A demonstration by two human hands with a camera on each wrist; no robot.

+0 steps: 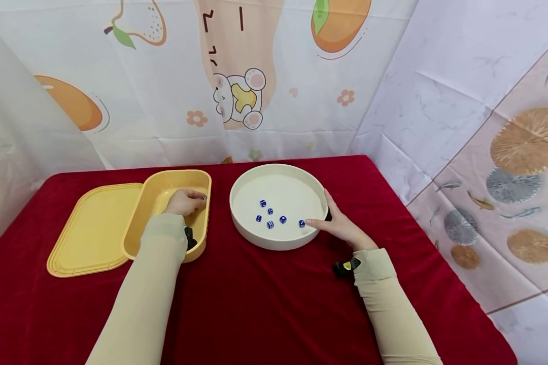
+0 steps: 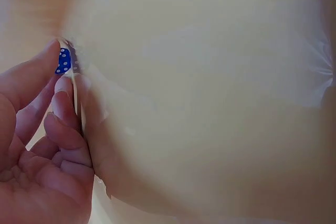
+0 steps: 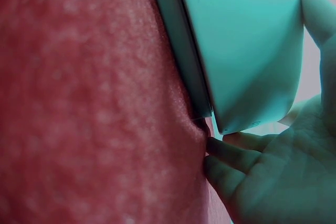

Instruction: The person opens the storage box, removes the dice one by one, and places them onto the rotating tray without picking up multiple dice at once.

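Observation:
My left hand reaches into a yellow plastic box. Its thumb and fingertips pinch a blue die with white dots, close to the box's right wall. On the other side, my right hand holds the right edge of a round white tray, the thumb over the rim and the fingers along the outer wall. In the right wrist view those fingers lie low by the tray's base. Several blue dice lie on the tray floor; one die sits right by the right thumb.
A yellow lid lies flat to the left of the box, partly under it. Everything stands on a red cloth. Printed curtains close off the back and the right side.

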